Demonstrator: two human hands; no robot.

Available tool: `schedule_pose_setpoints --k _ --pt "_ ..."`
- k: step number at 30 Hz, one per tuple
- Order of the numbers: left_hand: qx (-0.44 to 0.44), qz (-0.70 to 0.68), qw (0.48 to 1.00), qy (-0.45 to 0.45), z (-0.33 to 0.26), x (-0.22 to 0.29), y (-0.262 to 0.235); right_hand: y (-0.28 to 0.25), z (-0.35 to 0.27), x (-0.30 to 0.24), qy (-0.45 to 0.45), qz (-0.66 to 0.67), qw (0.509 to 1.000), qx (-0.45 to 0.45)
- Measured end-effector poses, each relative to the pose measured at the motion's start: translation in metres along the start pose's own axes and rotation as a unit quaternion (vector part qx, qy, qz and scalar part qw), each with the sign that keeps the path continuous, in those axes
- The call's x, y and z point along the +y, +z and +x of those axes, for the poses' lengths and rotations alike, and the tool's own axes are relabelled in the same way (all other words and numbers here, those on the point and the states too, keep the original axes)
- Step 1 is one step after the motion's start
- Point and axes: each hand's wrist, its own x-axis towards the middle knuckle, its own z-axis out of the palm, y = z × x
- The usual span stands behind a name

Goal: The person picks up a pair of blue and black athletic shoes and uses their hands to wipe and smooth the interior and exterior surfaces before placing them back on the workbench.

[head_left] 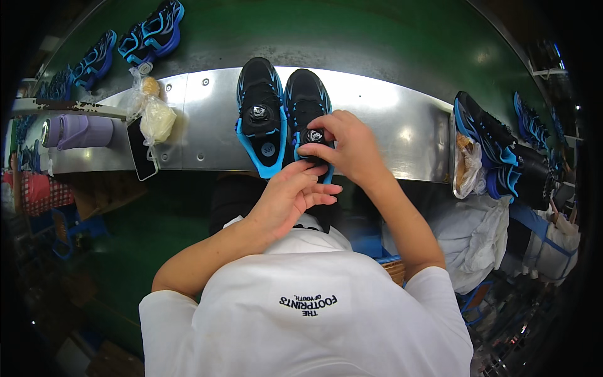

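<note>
Two black sneakers with bright blue trim stand side by side on the metal ledge, toes pointing away from me. The left sneaker (259,88) has a round dial on its tongue and a pale round sticker inside; no hand touches it. On the right sneaker (306,91), my right hand (353,143) pinches the round lacing dial (313,136) between thumb and fingers. My left hand (290,200) is at this shoe's heel, fingers loosely stretched out and apart. Its fingertips are close to the collar; whether they press on it I cannot tell.
On the metal ledge (389,125) lie a phone (143,151), bagged food (157,119) and a purple bottle (81,132) at left. A metal tray (453,157) with a plastic bag stands at right. More sneakers (162,28) sit on the green surface (352,31) beyond.
</note>
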Motion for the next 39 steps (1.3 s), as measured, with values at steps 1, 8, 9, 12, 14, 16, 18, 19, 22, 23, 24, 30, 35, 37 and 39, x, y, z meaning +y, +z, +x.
schedule_pose_setpoints --k 1,8,9,12,14,16,18,19,22,23,24,30,35,37,39 --pt "-0.005 -0.007 1.000 0.000 0.002 -0.001 -0.001 0.002 -0.002 -0.001 0.014 0.003 1.000 0.009" --pt "-0.025 -0.001 1.000 0.019 0.002 0.002 -0.001 0.007 -0.002 0.001 0.058 0.067 0.996 0.016" --pt "-0.027 -0.001 0.999 0.021 0.002 0.002 0.000 0.007 -0.003 0.001 0.056 0.064 0.996 0.016" --pt "0.003 -0.016 1.000 0.017 -0.005 0.013 0.005 0.009 -0.006 0.007 0.031 0.017 0.999 0.031" --pt "-0.048 0.382 0.921 -0.063 -0.014 0.042 0.003 0.001 -0.004 0.021 0.032 0.110 0.993 -0.024" --pt "0.102 0.580 0.720 0.367 -0.012 0.046 -0.014 -0.002 -0.001 0.024 -0.003 0.132 0.991 -0.014" --pt "0.224 0.645 0.548 0.483 0.010 0.074 -0.027 -0.006 0.009 0.013 0.042 0.197 0.979 0.028" --pt "0.229 0.645 0.545 0.485 0.018 0.077 -0.035 -0.007 0.015 0.009 0.050 0.192 0.980 0.000" --pt "0.194 0.638 0.642 0.378 0.035 0.083 -0.052 -0.004 0.023 0.015 0.035 0.128 0.991 -0.015" --pt "0.116 0.604 0.713 0.335 0.035 0.089 -0.057 -0.004 0.027 0.018 0.035 0.128 0.991 -0.016" --pt "0.037 0.562 0.775 0.286 0.031 0.095 -0.059 -0.004 0.030 0.021 0.045 0.147 0.988 -0.010" --pt "0.153 0.651 0.657 0.347 0.033 0.094 -0.061 -0.001 0.069 0.019 0.045 0.165 0.985 -0.004" --pt "0.061 0.574 0.741 0.342 0.027 0.099 -0.056 -0.002 0.088 0.024 0.041 0.157 0.987 -0.022" --pt "0.112 0.623 0.691 0.348 0.027 0.095 -0.052 -0.002 0.093 0.022 0.053 0.156 0.986 -0.029" --pt "0.113 0.587 0.738 0.313 0.029 0.095 -0.053 -0.001 0.095 0.021 0.055 0.161 0.985 -0.035"
